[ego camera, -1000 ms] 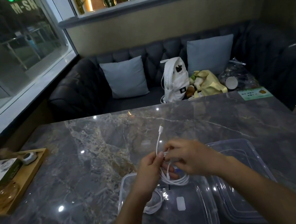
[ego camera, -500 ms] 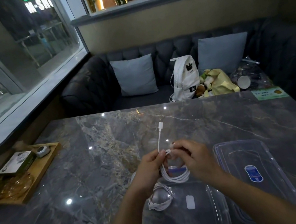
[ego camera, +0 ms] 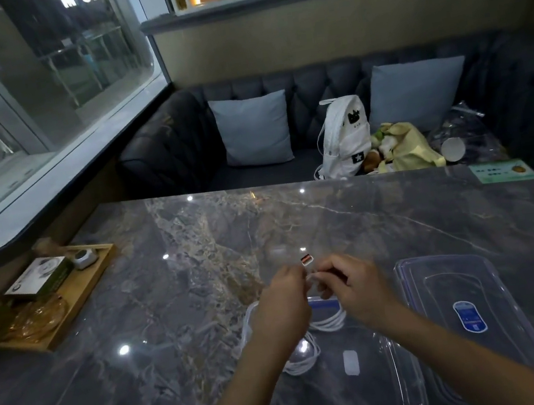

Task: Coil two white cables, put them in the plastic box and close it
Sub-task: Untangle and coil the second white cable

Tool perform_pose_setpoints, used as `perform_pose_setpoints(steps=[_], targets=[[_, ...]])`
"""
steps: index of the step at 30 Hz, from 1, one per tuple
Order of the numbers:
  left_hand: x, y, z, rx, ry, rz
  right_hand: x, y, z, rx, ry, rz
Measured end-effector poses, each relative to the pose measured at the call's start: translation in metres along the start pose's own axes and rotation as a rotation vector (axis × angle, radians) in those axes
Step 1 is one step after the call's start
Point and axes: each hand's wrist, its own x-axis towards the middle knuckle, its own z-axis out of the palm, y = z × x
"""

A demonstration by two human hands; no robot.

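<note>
Both hands pinching a white cable above the open plastic box

Left hand [ego camera: 282, 304] and right hand [ego camera: 358, 287] are gripping the looped cable [ego camera: 328, 323] over the box [ego camera: 405, 372]; second coiled cable [ego camera: 299, 360] is lying inside, lid [ego camera: 476, 313] at 3 o'clock on the table [ego camera: 201, 281]

Café booth: tufted sofa [ego camera: 311, 91], marble table [ego camera: 198, 264], shopfront window [ego camera: 32, 81].
</note>
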Motion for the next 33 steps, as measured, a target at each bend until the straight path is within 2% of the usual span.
perform_pose_setpoints(steps=[2, 4, 9, 12, 18, 20, 24, 28, 33], targets=[[0.003, 0.0, -0.002, -0.037, -0.081, 0.017, 0.0, 0.0, 0.001, -0.002, -0.006, 0.013], [0.005, -0.002, -0.005, -0.196, -0.18, -0.011, 0.003, -0.001, 0.0, 0.021, -0.008, 0.066], [0.005, -0.01, -0.01, -0.961, -0.395, -0.305, 0.011, -0.005, -0.008, 0.13, -0.103, 0.192], [0.006, -0.008, -0.012, -1.372, -0.484, -0.423, 0.015, -0.007, -0.013, 0.21, -0.123, 0.248], [0.002, -0.008, -0.01, -1.722, -0.581, -0.486, 0.021, -0.013, -0.02, 0.365, -0.156, 0.331], [0.003, -0.009, -0.007, -1.761, -0.613, -0.483, 0.025, -0.014, -0.024, 0.372, -0.165, 0.389], [0.01, -0.008, -0.002, -1.654, -0.679, -0.4, 0.028, -0.014, -0.023, 0.36, -0.173, 0.424], [0.015, -0.006, 0.006, -1.376, -0.453, -0.36, 0.026, -0.014, -0.013, 0.358, -0.13, 0.42], [0.021, -0.005, 0.008, -1.146, -0.161, -0.267, 0.032, -0.013, -0.015, 0.338, -0.092, 0.408]])
